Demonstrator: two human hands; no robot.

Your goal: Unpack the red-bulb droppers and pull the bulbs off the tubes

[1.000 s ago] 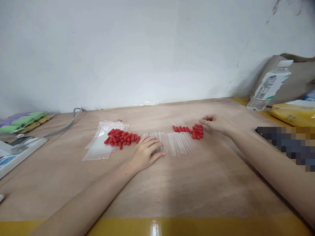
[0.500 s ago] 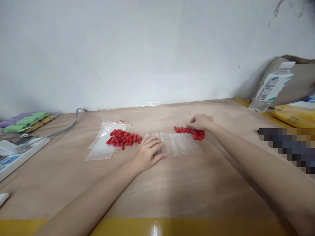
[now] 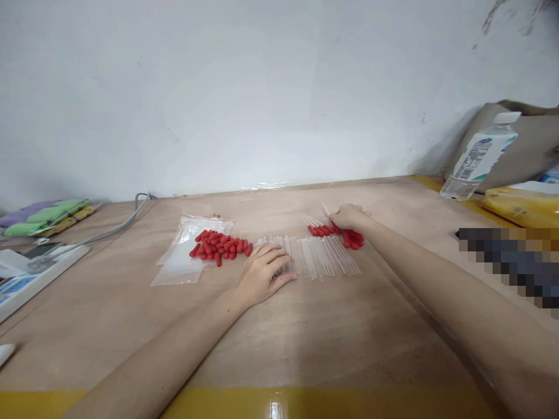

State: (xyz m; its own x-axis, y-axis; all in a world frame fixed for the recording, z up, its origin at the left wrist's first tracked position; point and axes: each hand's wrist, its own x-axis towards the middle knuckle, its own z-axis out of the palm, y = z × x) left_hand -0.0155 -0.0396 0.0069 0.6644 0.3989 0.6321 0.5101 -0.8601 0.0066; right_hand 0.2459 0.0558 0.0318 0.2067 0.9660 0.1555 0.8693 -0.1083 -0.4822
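My left hand lies palm down on the table with fingers apart, over the left end of a row of thin clear glass tubes. Just beyond those tubes, my right hand pinches a glass dropper, its pale tube slanting up to the left and its red end partly hidden by the fingers. Beside it, several droppers with red rubber bulbs lie in a row. A few more red bulbs sit below my right hand. To the left is a heap of red rubber bulbs.
Clear zip bags lie under the heap. Far left are a power strip with a grey cable and packed coloured cloths. At right stand a plastic bottle and a grey bag, near a yellow packet.
My right hand has turned slightly, and a tube now sticks up at a slant from its fingers. The row of red-bulbed droppers has shifted a little. My left hand stays in place.
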